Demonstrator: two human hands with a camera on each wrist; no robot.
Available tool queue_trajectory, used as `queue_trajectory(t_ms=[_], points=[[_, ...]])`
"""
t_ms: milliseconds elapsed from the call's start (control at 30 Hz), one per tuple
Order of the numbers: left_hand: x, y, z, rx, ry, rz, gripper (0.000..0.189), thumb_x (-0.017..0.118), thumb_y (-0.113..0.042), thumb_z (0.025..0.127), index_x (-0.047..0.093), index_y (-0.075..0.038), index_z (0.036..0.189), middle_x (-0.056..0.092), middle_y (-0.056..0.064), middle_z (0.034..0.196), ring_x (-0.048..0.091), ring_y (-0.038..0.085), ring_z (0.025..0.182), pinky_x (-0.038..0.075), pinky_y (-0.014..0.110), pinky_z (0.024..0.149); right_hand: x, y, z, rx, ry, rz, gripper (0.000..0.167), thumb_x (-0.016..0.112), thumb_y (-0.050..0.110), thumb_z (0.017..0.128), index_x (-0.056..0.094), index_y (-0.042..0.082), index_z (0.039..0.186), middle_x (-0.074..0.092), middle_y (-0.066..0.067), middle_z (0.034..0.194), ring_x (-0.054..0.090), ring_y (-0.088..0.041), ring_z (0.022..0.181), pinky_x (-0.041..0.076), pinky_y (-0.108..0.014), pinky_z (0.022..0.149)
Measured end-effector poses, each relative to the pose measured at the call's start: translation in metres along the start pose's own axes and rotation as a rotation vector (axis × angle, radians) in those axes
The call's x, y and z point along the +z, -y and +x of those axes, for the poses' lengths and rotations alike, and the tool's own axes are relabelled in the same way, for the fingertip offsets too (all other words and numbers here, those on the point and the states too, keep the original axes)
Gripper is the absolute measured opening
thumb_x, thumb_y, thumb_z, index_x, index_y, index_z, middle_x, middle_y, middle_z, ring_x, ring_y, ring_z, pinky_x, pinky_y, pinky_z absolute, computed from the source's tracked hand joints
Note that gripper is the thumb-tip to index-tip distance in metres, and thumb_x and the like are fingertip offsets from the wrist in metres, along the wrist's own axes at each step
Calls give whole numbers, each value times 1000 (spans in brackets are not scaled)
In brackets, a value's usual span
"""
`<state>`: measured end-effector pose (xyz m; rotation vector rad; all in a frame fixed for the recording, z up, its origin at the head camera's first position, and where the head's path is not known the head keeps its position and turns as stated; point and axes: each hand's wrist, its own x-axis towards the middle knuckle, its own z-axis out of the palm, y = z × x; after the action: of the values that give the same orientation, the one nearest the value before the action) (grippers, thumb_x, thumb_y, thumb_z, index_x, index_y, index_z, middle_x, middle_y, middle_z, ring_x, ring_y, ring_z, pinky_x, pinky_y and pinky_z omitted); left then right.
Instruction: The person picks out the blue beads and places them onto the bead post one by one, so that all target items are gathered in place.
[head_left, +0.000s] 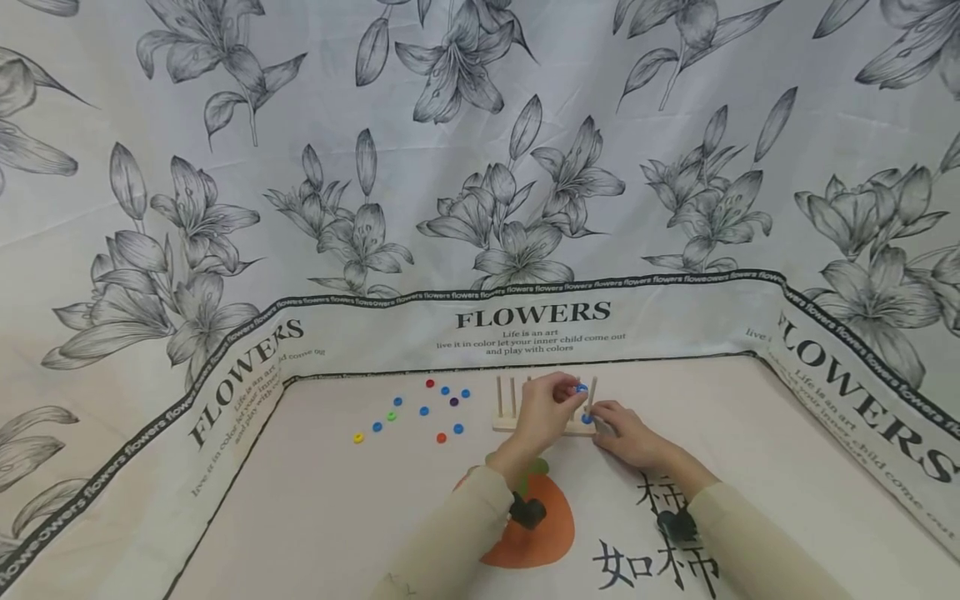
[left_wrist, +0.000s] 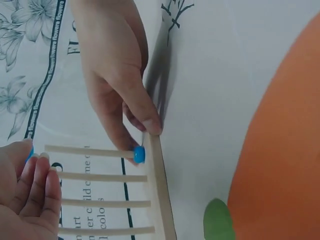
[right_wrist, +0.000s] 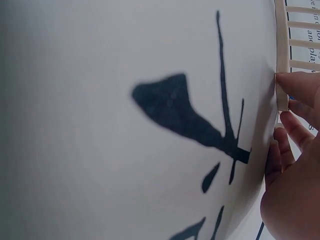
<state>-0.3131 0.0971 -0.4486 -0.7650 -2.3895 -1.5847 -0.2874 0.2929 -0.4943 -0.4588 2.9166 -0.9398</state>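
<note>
A wooden peg rack (head_left: 504,423) with several upright pegs stands on the tablecloth. My left hand (head_left: 543,410) pinches a blue bead (head_left: 582,389) beside the upper part of the rightmost peg; in the left wrist view the fingers hide most of that bead. Low on the same peg, at the base, sits another blue bead (left_wrist: 139,154). My right hand (head_left: 630,437) grips the right end of the rack's base, its thumb on the near side, as the right wrist view also shows with the wooden base (right_wrist: 282,50).
Left of the rack lie loose beads: several blue ones, a yellow bead (head_left: 358,437), a green bead (head_left: 392,416), a purple bead (head_left: 453,402), a red bead (head_left: 430,383) and an orange-red bead (head_left: 441,437). The cloth carries a printed orange persimmon (head_left: 551,521) and black characters. Patterned fabric walls surround the table.
</note>
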Motion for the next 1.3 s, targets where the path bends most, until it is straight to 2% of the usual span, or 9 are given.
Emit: queue_trajectory(t_ms=[167, 333, 567, 767, 1033, 1300], points=[[13, -4, 8, -4, -43, 40, 15, 76, -16, 93, 76, -9, 107, 65, -8, 80, 55, -3, 70, 50, 14, 66, -1, 2, -1, -6, -7, -5, 50, 61, 14, 100, 50, -6, 144, 43, -27, 150, 36, -53, 138, 31, -70, 110], [19, -8, 13, -38, -83, 49, 17, 77, -18, 93, 77, -9, 107, 61, -10, 75, 52, -2, 64, 45, 14, 59, 0, 2, -1, -14, -5, -4, 51, 62, 15, 99, 50, -6, 144, 43, -28, 149, 37, -53, 138, 31, -70, 109], [27, -7, 17, -95, -133, 192, 18, 77, -29, 93, 78, -18, 107, 58, -18, 68, 43, 0, 50, 33, 18, 47, 3, 0, 0, -20, -7, 11, 51, 60, 15, 100, 49, -7, 145, 43, -27, 149, 36, -53, 138, 31, -71, 109], [31, -8, 20, -112, -130, 239, 20, 76, -32, 93, 78, -21, 109, 57, -20, 67, 44, 1, 49, 33, 19, 48, 2, -1, -1, -37, -17, 8, 52, 61, 14, 100, 48, -7, 145, 43, -28, 148, 37, -53, 136, 31, -71, 108], [33, -5, 18, -78, -113, 327, 20, 74, -34, 95, 78, -21, 111, 52, -19, 63, 43, 1, 55, 33, 18, 52, 4, -4, -2, -29, -14, 4, 53, 60, 15, 100, 47, -8, 146, 43, -27, 149, 37, -52, 136, 32, -70, 109], [32, -4, 19, -53, -79, 383, 23, 72, -33, 96, 77, -21, 114, 51, -18, 62, 44, 0, 53, 34, 18, 52, 1, 1, -1, -18, -13, -1, 53, 60, 14, 100, 47, -7, 146, 44, -27, 149, 37, -52, 138, 31, -70, 110]])
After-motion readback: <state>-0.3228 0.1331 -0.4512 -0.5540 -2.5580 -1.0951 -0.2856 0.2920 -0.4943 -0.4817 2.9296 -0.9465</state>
